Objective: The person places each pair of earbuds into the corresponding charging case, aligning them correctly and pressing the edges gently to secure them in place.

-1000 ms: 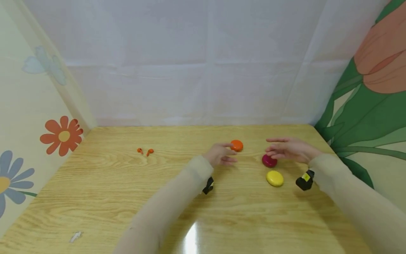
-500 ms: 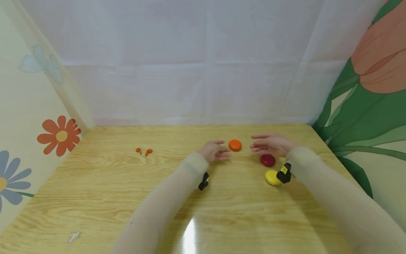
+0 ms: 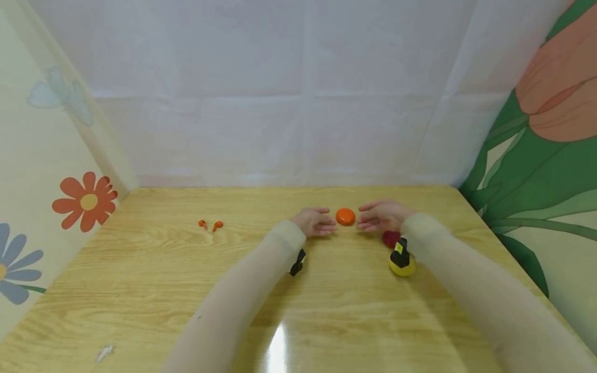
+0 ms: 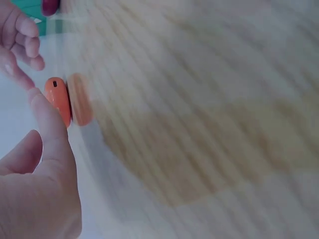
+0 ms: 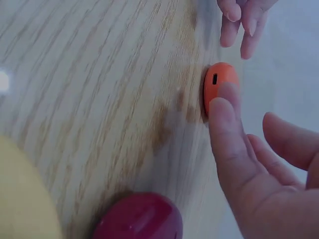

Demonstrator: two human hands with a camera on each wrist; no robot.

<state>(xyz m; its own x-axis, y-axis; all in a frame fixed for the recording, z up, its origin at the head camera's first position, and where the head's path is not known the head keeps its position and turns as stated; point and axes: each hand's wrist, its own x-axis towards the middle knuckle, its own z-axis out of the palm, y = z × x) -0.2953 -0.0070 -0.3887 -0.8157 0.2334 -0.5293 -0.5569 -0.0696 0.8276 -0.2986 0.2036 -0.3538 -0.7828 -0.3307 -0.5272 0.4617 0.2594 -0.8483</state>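
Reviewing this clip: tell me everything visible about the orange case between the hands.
The orange case is smooth, rounded and flattish, glossy like plastic, with a small dark slot in its side. It looks closed. It lies flat on the wood-grained table, toward the far edge, between the left hand and the right hand. Fingertips of both are close; neither grips it. Whether any touch it, I can't tell.
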